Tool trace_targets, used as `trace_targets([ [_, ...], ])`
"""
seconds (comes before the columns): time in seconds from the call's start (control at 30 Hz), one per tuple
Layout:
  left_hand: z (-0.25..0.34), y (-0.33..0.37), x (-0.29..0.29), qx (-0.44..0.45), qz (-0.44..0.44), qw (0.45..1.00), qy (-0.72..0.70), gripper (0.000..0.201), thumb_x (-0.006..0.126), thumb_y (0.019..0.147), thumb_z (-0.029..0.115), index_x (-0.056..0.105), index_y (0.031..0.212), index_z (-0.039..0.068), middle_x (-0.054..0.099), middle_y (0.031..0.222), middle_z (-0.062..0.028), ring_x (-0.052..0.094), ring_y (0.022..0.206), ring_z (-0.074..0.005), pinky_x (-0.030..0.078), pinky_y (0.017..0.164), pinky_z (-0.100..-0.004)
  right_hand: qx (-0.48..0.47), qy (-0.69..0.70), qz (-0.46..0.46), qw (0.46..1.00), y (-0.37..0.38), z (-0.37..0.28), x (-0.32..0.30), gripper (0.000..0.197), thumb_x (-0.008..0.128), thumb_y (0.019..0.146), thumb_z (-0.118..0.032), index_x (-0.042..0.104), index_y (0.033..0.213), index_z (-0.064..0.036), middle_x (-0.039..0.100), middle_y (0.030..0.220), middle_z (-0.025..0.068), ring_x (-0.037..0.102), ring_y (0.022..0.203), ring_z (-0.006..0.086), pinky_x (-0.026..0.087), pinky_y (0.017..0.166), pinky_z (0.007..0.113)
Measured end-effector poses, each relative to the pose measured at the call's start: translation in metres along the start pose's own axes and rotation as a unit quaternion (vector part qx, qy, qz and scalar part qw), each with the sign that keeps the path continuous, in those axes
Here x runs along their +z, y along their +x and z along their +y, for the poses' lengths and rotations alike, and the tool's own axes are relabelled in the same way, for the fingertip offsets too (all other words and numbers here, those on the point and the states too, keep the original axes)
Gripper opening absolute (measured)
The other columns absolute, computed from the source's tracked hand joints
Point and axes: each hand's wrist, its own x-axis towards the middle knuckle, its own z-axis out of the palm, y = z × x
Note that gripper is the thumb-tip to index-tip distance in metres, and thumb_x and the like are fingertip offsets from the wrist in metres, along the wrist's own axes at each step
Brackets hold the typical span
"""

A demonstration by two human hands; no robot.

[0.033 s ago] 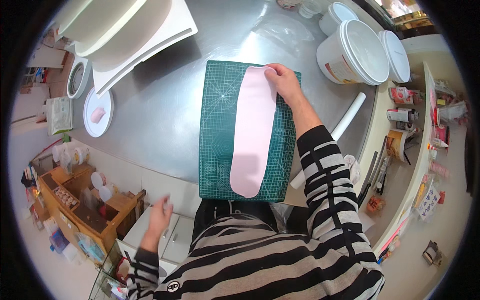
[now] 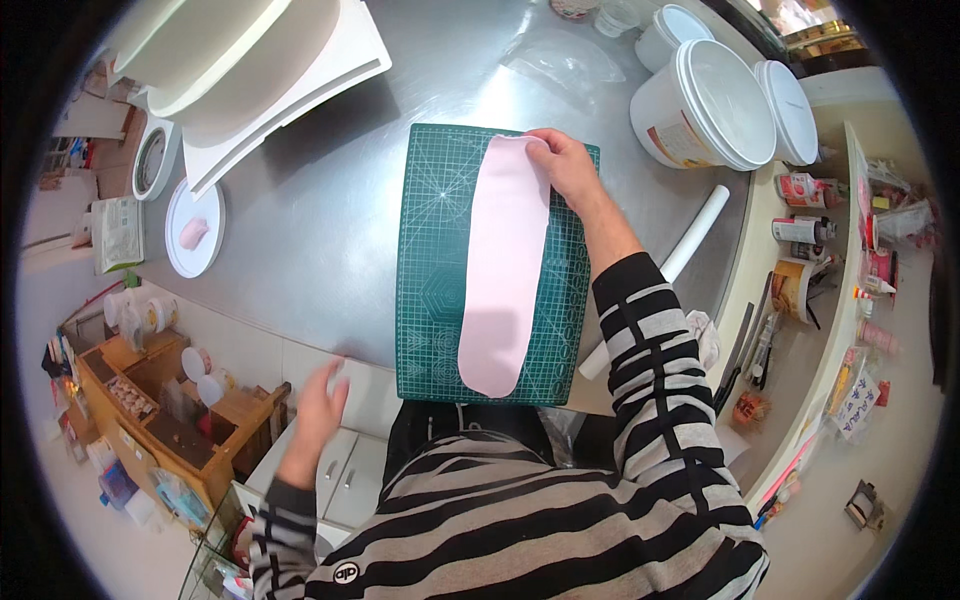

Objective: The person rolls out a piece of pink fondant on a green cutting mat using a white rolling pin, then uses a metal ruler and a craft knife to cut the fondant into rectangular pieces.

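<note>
A long pale pink strip of rolled-out fondant (image 2: 503, 265) lies lengthwise on a green cutting mat (image 2: 430, 215) with a printed grid. My right hand (image 2: 567, 170) pinches the strip's far end between thumb and fingers, close to the mat's far edge. Off the front edge of the table, my left hand (image 2: 318, 405) hangs in the air, holding nothing. Its fingers are somewhat blurred but stand apart from the thumb. To the right of the mat lies a white rolling pin (image 2: 697, 232), partly covered by my right sleeve.
A metal table (image 2: 320, 230) carries the mat. At the left, a white disc (image 2: 205, 255) bears a pink lump (image 2: 194, 234); behind it stands a large white curved housing (image 2: 250, 90). White buckets (image 2: 670, 120) occupy the far right. A shelf (image 2: 845, 300) with bottles and tools runs alongside.
My left hand has risen slightly toward the table edge, its fingers more visible. The right hand keeps its pinch on the fondant's far end.
</note>
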Motion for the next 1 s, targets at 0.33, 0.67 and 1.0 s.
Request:
trace_targets([
  [0.33, 0.283, 0.356, 0.073, 0.266, -0.031, 0.963, 0.032, 0.040, 0.073, 0.089, 0.018, 0.069, 0.125, 0.002, 0.072, 0.117, -0.0214, 0.067, 0.110, -0.0389, 0.052, 0.098, -0.0446, -0.154, -0.115, 0.069, 0.979, -0.017, 0.005, -0.022, 0.035, 0.063, 0.096, -0.018, 0.069, 0.128, -0.0040, 0.075, 0.112, 0.0122, 0.069, 0.103, 0.0205, 0.054, 0.093, 0.034],
  [0.67, 0.299, 0.366, 0.068, 0.265, -0.081, 0.952, 0.128, 0.031, 0.069, 0.094, 0.025, 0.071, 0.115, 0.002, 0.074, 0.104, -0.0216, 0.071, 0.099, -0.0395, 0.055, 0.087, -0.0444, 0.020, 0.040, -0.024, 0.999, -0.230, 0.029, -0.008, 0.026, 0.064, 0.102, -0.015, 0.068, 0.125, -0.0018, 0.071, 0.118, 0.0088, 0.068, 0.102, 0.0155, 0.055, 0.089, 0.030],
  [1.0, 0.326, 0.265, 0.010, 0.388, -0.072, 0.904, 0.166, 0.026, 0.069, 0.098, 0.028, 0.066, 0.111, 0.006, 0.072, 0.091, -0.0203, 0.070, 0.084, -0.0428, 0.056, 0.073, -0.0457, 0.079, 0.261, -0.143, 0.951, -0.148, 0.041, 0.048, 0.047, 0.058, 0.107, -0.027, 0.053, 0.144, 0.0008, 0.064, 0.136, 0.0148, 0.059, 0.129, 0.0231, 0.050, 0.106, 0.038],
])
